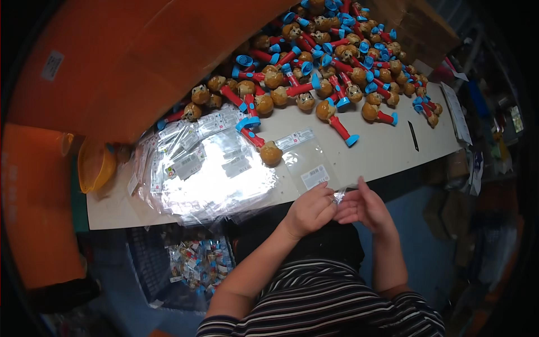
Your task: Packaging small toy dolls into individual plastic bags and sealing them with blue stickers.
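Biggest worry here is probably the shiny bit of clear plastic film (339, 195) between the two hands: it's out past the table edge, above the person's lap, so a loose pinch could let it drop toward the floor, and thin film like that could also crease or tear if both hands pull at once. The clear labelled bag (306, 160) lies flat on the table (387, 151) right by the left knuckles, so a careless sleeve or wrist might drag it off. Same deal with the loose brown-haired toy figure (270, 153) in red and blue resting at the edge of the slick stack of clear bags (205, 168): if that stack slides, it could roll. As for pose, the left hand (311, 210) comes in from lower left, back of the hand up, fingers curled narrow and looking like they pinch the film, though the exact grip is partly hidden. The right hand (368, 209) is turned palm-in with the thumb up and fingers fairly straight, wide rather than clenched, film just at its fingertips; can't tell how firmly it touches
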A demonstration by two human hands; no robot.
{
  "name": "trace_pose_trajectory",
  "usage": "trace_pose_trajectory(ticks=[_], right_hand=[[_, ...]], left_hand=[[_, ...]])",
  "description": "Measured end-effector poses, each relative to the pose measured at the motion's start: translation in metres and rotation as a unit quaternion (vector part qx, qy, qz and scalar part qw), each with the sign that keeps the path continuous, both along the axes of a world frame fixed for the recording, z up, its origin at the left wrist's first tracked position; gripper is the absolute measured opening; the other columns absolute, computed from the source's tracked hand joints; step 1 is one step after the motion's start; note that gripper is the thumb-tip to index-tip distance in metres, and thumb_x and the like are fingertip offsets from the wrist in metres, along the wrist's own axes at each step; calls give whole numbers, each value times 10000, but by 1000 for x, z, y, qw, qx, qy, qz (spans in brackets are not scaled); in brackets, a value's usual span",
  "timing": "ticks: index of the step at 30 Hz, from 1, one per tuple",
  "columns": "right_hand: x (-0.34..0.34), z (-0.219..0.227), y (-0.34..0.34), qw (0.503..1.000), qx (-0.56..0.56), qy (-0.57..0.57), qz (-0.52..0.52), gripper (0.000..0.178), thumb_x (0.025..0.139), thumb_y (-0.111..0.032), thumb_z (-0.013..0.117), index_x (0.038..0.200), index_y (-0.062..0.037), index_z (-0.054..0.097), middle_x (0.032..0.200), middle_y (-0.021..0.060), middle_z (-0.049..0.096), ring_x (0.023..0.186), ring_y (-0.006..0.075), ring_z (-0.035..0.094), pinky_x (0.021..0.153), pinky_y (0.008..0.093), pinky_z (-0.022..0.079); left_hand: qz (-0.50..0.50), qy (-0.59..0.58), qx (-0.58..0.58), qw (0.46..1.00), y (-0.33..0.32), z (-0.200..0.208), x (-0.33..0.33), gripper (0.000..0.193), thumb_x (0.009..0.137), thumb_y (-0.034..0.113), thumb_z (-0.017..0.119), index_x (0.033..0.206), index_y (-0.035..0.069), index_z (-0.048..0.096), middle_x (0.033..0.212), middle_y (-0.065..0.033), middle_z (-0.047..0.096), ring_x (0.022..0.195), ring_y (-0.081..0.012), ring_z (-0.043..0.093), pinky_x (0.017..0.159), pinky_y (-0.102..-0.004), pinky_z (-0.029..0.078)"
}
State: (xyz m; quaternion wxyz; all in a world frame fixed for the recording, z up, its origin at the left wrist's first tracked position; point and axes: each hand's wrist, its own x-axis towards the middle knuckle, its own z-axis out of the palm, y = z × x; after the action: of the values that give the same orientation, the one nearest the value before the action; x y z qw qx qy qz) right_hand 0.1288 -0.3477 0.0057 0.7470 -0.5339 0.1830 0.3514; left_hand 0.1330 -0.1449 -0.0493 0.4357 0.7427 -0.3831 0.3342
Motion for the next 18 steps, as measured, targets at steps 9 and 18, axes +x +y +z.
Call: trace_pose_trajectory(ticks=[9,18], right_hand=[[11,-43,8,940,-117,-317,-43,122,929,-60,636,1002,37,652,1051,163,688,952,189,685,744,269,587],[17,-47,26,990,80,-92,-77,197,986,-146,583,1065,35,597,950,139,694,884,211,702,790,304,586]], left_hand=[[-10,279,-118,953,20,31,-22,354,729,152,819,999,1,647,1032,-164,682,957,-321,669,862,-366,524],[137,318,-7,938,-27,15,-2,378,801,64,718,1143,-21,582,1000,-174,659,918,-331,667,813,-380,538]])
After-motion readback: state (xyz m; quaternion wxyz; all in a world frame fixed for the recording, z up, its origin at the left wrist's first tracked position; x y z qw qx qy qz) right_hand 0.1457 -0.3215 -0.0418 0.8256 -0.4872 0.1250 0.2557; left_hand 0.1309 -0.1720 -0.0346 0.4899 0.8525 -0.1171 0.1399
